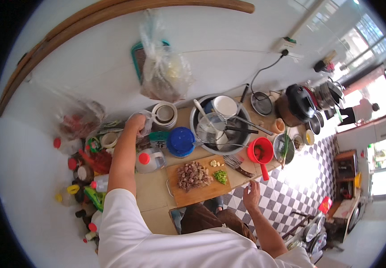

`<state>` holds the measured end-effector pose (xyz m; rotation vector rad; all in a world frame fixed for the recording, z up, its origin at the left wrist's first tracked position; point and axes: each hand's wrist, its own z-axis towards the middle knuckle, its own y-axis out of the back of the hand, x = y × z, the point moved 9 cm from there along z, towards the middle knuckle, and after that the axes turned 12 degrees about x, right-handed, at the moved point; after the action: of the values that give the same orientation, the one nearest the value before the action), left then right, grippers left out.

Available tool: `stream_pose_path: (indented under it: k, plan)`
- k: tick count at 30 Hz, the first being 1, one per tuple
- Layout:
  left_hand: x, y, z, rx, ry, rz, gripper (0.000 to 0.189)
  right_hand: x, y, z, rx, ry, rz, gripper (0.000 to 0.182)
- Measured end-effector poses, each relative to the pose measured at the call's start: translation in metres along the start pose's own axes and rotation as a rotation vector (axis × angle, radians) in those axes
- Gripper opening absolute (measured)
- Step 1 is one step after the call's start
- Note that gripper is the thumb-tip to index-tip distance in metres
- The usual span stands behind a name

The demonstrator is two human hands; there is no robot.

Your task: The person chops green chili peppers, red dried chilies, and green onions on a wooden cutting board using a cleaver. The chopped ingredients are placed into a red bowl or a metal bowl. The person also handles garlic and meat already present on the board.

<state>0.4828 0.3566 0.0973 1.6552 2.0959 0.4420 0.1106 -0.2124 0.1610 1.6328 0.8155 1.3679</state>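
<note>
My left hand [137, 123] reaches to the back of the counter, its fingers closed on what looks like a clear plastic bag [147, 124], beside stacked white bowls [164, 115]. Over the counter's front edge, my right hand [252, 195] holds nothing, fingers loosely bent and apart. Between my arms lies a wooden cutting board [198, 197] bearing chopped meat [193, 176], peeled garlic [215, 163] and chopped green pepper or scallion [220, 177]. A cleaver [244, 172] with a wooden handle rests right of the board. Nearby stands a red plastic ladle [260, 150] with something red and green inside.
Behind the board are a large metal basin [194, 125] with strainers and bowls, a blue-lidded container [181, 140] and a red-capped jug [150, 160]. Bottles crowd the left. An electric cooker [295, 104] and scallions in a bowl [284, 149] stand right. Another person [360, 110] is far off.
</note>
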Motion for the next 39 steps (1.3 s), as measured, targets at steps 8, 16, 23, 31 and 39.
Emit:
stream_pose_path:
  k: [8,16,23,31,39]
  plan:
    - [0.042,-0.04,0.056,-0.418,-0.156,0.344,0.034,0.155,-0.006,0.003,0.082,0.17,0.304,0.031]
    - [0.052,-0.031,0.035,-0.431,-0.069,0.507,0.024,0.223,-0.025,0.002,0.207,0.287,0.432,0.027]
    - [0.009,-0.019,-0.064,-0.604,-0.445,-0.078,0.019,0.217,-0.016,0.002,0.202,0.331,0.417,0.025]
    - [0.063,-0.015,-0.207,-0.905,-0.424,-0.704,0.023,0.243,-0.036,-0.004,0.34,0.472,0.525,0.024]
    - [0.02,-0.103,-0.295,-0.685,-0.751,-1.558,0.027,0.222,-0.058,-0.006,0.449,0.443,0.678,0.016]
